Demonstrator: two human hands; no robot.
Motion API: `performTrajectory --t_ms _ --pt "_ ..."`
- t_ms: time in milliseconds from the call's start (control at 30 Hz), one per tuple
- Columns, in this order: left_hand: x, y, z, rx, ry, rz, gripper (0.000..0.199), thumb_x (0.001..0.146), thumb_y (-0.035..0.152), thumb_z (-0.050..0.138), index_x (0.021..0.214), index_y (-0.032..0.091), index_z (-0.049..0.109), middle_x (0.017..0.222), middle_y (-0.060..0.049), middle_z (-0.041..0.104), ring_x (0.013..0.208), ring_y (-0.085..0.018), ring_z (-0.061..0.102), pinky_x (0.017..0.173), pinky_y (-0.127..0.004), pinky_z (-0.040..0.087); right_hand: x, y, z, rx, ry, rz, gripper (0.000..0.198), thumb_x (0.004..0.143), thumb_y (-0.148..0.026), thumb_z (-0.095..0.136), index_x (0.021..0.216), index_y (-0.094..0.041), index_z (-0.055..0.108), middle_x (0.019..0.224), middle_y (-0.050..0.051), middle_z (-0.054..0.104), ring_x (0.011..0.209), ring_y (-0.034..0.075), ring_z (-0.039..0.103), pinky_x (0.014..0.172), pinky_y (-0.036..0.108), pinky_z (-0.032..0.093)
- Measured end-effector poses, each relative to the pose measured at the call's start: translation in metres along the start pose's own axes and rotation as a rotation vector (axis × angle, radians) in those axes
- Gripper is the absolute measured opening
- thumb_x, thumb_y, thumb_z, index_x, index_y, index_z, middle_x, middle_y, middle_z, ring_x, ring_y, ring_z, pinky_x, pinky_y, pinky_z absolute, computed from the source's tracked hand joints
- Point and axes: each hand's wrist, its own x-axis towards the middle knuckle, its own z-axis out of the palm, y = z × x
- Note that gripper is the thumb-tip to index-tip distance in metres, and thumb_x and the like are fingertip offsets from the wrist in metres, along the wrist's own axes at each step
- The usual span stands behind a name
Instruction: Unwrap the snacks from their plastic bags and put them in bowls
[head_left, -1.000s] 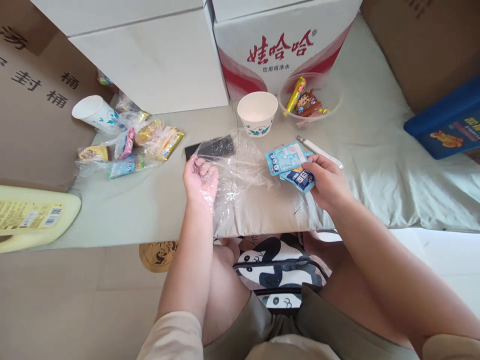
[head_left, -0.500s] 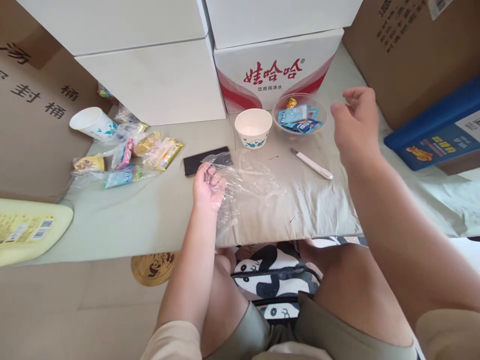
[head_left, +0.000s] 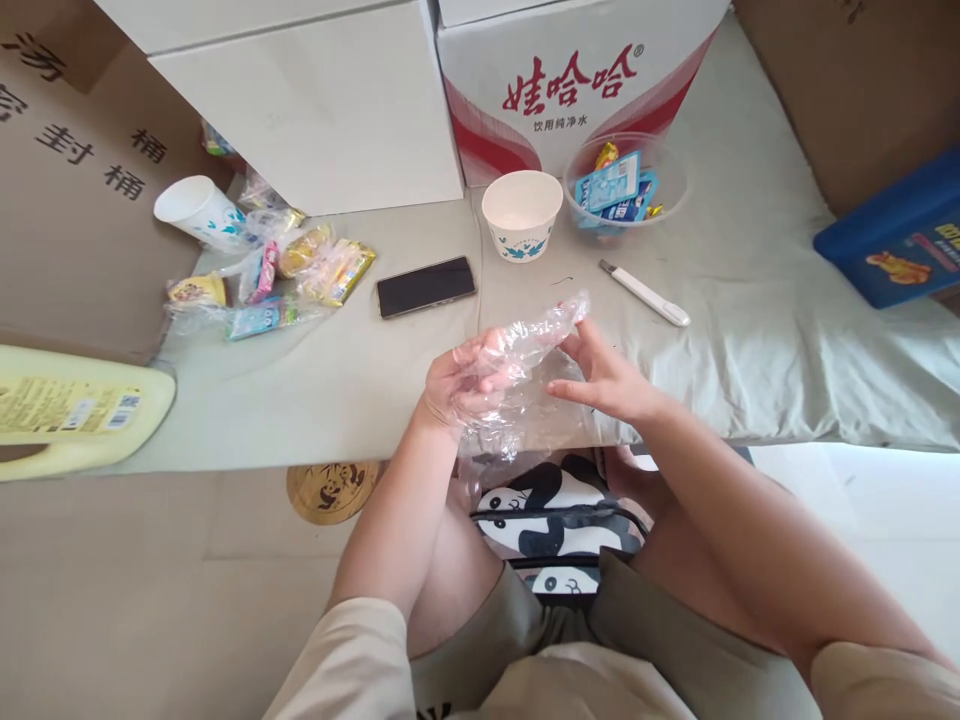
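Observation:
A crumpled clear plastic bag [head_left: 534, 345] hangs over the front part of the cloth-covered table. My left hand [head_left: 469, 380] has its fingers curled in the film, which partly veils them. Just right of it, my right hand [head_left: 604, 378] has thumb and fingers apart, its fingertips close to or touching the bag's edge. Beyond the hands stands a white paper bowl [head_left: 523, 225] with a blue leaf print. A clear plastic bowl [head_left: 671, 190] beside it contains blue sachets [head_left: 615, 185] and a yellow wrapped piece. A white utility knife [head_left: 645, 293] lies to the right, a black phone [head_left: 426, 288] to the left.
Wrapped snacks [head_left: 274, 270] and a tipped paper cup [head_left: 199, 212] lie at the left. White cartons [head_left: 315, 120] and a red-and-white carton [head_left: 570, 90] wall the back. A yellow jug [head_left: 82, 410] and a blue container [head_left: 896, 235] stand at the sides.
My right hand has moved from beside the clear bowl down and left to the plastic bag. My left hand has brought the bag nearer, away from the phone. The view has shifted.

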Motion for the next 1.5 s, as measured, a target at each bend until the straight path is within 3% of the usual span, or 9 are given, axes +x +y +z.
performTrajectory --t_ms 100,267,467,667,933,1133,1333,1433,1500 --pt "-0.003 0.003 -0.003 -0.011 0.073 0.055 0.035 0.093 0.044 0.053 0.068 0.021 0.047 0.044 0.007 0.028 0.028 0.000 0.000 0.031 -0.018 -0.005 0.006 -0.004 0.005 0.072 -0.004 0.127 0.050 0.078 -0.053 0.074 0.117 -0.024 0.063 0.101 0.007 0.067 0.105 0.026 0.066 0.099 0.050 0.052" --pt "0.001 0.022 -0.011 -0.050 0.227 0.177 0.037 0.096 0.047 0.052 0.069 0.021 0.049 0.044 0.006 0.034 0.027 -0.001 0.008 0.032 -0.019 0.005 0.016 -0.016 0.000 0.080 0.227 0.042 0.026 0.078 -0.048 0.073 0.080 -0.024 0.064 0.112 0.007 0.068 0.118 0.027 0.062 0.107 0.050 0.046" --pt "0.015 0.034 -0.021 0.073 0.284 0.455 0.030 0.088 0.050 0.067 0.104 0.025 0.063 0.079 -0.003 0.071 0.060 -0.013 0.067 0.055 -0.021 0.050 0.015 -0.019 -0.021 0.286 0.458 0.238 0.027 0.083 -0.047 0.067 0.079 -0.027 0.050 0.061 -0.005 0.053 0.055 0.014 0.055 0.060 0.033 0.052" --pt "0.022 0.020 -0.026 0.289 0.344 0.489 0.101 0.059 0.004 0.087 0.141 0.046 0.045 0.115 -0.002 0.071 0.075 -0.011 0.073 0.070 -0.021 0.055 0.011 -0.013 -0.029 0.354 0.618 0.262 0.040 0.076 -0.039 0.074 0.108 -0.030 0.052 0.068 -0.007 0.056 0.051 0.012 0.051 0.050 0.027 0.044" --pt "0.021 0.023 -0.028 0.295 0.466 0.875 0.047 0.072 0.019 0.080 0.114 0.036 0.067 0.130 -0.004 0.062 0.098 -0.018 0.072 0.074 -0.023 0.057 -0.005 -0.006 -0.033 0.214 0.630 0.136 0.055 0.080 -0.032 0.071 0.129 -0.036 0.046 0.088 -0.004 0.065 0.055 0.013 0.058 0.063 0.035 0.055" --pt "0.022 0.012 -0.057 1.124 0.413 0.773 0.057 0.065 0.021 0.084 0.120 0.026 0.071 0.160 -0.013 0.033 0.092 -0.015 0.067 0.071 -0.028 0.061 -0.011 0.005 -0.040 -0.315 0.324 0.059 0.046 0.075 -0.029 0.072 0.121 -0.028 0.065 0.096 0.003 0.062 0.074 0.018 0.064 0.078 0.040 0.058" --pt "0.018 0.022 -0.072 1.497 0.612 0.824 0.010 0.076 0.025 0.075 0.079 0.016 0.072 0.128 -0.011 0.058 0.072 -0.010 0.059 0.077 -0.034 0.058 -0.013 0.005 -0.049 -0.834 0.549 -0.087 0.013 0.085 -0.033 0.065 0.084 -0.024 0.074 0.115 0.015 0.061 0.111 0.034 0.063 0.093 0.054 0.053" --pt "0.007 0.024 -0.061 1.432 0.492 0.916 0.024 0.076 0.034 0.077 0.066 0.018 0.062 0.118 -0.010 0.063 0.102 -0.021 0.064 0.094 -0.039 0.055 -0.017 -0.009 -0.054 -0.791 0.514 -0.175 0.012 0.084 -0.032 0.066 0.077 -0.023 0.068 0.122 0.015 0.065 0.126 0.040 0.058 0.101 0.060 0.047" --pt "0.000 0.023 -0.051 1.184 0.379 0.949 0.035 0.079 0.045 0.073 0.065 0.019 0.055 0.110 -0.008 0.068 0.105 -0.021 0.066 0.094 -0.037 0.055 -0.021 -0.020 -0.055 -0.572 0.399 -0.085 0.013 0.084 -0.034 0.066 0.076 -0.024 0.062 0.099 0.012 0.072 0.105 0.034 0.069 0.090 0.052 0.053"
